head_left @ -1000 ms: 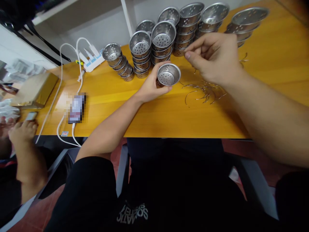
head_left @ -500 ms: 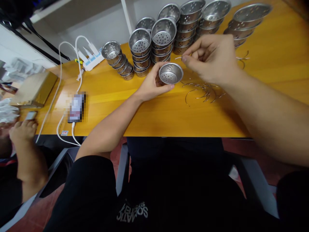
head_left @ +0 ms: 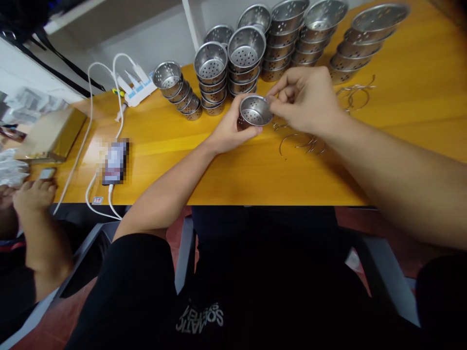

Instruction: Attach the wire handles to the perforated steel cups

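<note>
My left hand (head_left: pixel 233 119) is wrapped round a small perforated metal cup (head_left: pixel 255 111), its open mouth tilted up toward me. At the cup's right rim, my right hand (head_left: pixel 304 99) pinches a thin metal wire; only a short tip shows beside the rim, and the rest is hidden by the fingers. Below that hand, several curved wires (head_left: pixel 310 142) lie loose on the wooden table (head_left: pixel 255 182). More curved wires (head_left: pixel 355 95) lie to its right. Behind both hands stand stacks of like perforated cups (head_left: pixel 213 70).
A phone (head_left: pixel 116 163) with a white cable lies at left, near a power strip (head_left: pixel 142 90). Further left are a cardboard box (head_left: pixel 54 136) and another person's hands (head_left: pixel 34 197). A tall cup stack (head_left: pixel 350 56) stands back right.
My right hand has moved left and slightly down, bringing the wire from beside the cup to its right rim. My left hand and the cup have stayed nearly still.
</note>
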Motion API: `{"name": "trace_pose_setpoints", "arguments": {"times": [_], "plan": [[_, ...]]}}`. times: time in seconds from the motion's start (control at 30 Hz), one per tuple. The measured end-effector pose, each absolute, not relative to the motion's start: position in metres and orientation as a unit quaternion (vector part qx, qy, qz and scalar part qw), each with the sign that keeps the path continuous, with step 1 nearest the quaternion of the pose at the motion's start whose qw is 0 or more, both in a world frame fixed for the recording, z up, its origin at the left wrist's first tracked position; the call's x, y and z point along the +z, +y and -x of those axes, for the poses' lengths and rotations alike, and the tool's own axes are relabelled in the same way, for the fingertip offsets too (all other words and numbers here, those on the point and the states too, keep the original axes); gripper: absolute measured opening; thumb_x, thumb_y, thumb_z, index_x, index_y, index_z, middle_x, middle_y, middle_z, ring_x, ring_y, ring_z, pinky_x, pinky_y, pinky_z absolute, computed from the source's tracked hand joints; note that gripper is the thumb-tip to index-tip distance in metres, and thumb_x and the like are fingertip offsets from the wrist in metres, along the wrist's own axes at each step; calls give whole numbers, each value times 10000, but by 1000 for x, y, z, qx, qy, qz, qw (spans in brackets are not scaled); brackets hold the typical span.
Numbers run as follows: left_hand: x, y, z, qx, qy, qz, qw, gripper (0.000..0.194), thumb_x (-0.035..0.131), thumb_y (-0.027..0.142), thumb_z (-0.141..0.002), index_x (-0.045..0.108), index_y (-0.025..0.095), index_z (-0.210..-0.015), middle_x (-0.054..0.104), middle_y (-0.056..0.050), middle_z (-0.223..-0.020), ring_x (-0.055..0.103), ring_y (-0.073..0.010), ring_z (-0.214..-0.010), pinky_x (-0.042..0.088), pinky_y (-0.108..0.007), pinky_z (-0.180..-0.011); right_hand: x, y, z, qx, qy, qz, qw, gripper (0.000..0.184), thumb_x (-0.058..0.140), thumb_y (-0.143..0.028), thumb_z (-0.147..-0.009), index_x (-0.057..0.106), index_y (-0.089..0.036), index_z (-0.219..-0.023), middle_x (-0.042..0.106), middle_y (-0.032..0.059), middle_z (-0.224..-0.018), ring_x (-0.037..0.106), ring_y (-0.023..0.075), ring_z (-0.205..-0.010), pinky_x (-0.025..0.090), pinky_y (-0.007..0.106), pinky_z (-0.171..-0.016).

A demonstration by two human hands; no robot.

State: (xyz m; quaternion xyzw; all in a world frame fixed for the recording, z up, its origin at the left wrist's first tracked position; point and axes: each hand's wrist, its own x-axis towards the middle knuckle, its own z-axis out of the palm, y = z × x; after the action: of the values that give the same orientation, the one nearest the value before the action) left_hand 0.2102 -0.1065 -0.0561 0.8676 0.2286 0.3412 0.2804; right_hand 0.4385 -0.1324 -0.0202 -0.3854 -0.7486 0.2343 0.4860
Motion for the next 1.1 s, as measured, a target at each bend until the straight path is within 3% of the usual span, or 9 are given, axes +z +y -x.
{"name": "trace_pose_setpoints", "arguments": {"times": [0.1, 0.23, 0.43, 0.57, 0.7, 0.83, 1.1], "plan": [[-55, -109, -211, 340, 235, -866, 281, 835, 448, 748, -936, 136, 230, -1511, 436, -100, -1434, 557, -220, -1360, 470, -412, -1181, -15, -136, -435, 244, -747, 379, 489, 294, 738, -467, -956, 680, -179, -933, 541, -1, -631, 413, 80, -516, 307, 231, -469], [-47, -120, -213, 326, 242, -869, 282, 856, 421, 757, -945, 89, 228, -1529, 427, -115, -1459, 551, -226, -1391, 457, -413, -1204, -14, -138, -433, 255, -742, 383, 488, 256, 741, -436, -956, 673, -191, -925, 538, -7, -622, 411, 80, -507, 292, 233, -464], [-39, -130, -217, 316, 278, -863, 279, 989, 590, 796, -856, 143, 232, -1535, 457, -119, -1462, 557, -268, -1400, 414, -450, -1256, -58, -106, -440, 231, -735, 386, 507, 323, 711, -462, -978, 688, -198, -1162, 629, 16, -756, 492, 102, -572, 448, 251, -553], [-36, -128, -218, 322, 298, -848, 296, 898, 566, 806, -865, 246, 248, -1493, 544, -89, -1359, 601, -254, -1333, 424, -451, -1236, -74, -91, -452, 273, -729, 361, 514, 363, 665, -496, -1007, 690, -195, -1208, 716, 65, -958, 629, 128, -706, 553, 274, -643], [-31, -125, -212, 332, 292, -844, 303, 782, 489, 831, -887, 383, 220, -1363, 592, -63, -1256, 650, -227, -1237, 469, -449, -1184, -62, -95, -470, 362, -764, 308, 436, 439, 700, -519, -978, 667, -215, -1293, 726, 58, -996, 670, 124, -743, 571, 260, -649], [-30, -125, -209, 320, 276, -862, 279, 825, 451, 846, -887, 316, 234, -1424, 554, -56, -1320, 638, -231, -1303, 464, -457, -1199, -65, -92, -478, 354, -785, 290, 418, 499, 785, -531, -894, 672, -213, -1262, 720, 41, -980, 681, 117, -766, 596, 267, -690], [-40, -120, -213, 332, 268, -873, 235, 862, 452, 847, -887, 210, 251, -1462, 482, -70, -1400, 592, -237, -1375, 475, -428, -1196, -133, -43, -500, 341, -760, 312, 457, 640, 814, -614, -773, 660, -203, -1239, 718, 59, -1032, 701, 145, -834, 645, 325, -771]]}}
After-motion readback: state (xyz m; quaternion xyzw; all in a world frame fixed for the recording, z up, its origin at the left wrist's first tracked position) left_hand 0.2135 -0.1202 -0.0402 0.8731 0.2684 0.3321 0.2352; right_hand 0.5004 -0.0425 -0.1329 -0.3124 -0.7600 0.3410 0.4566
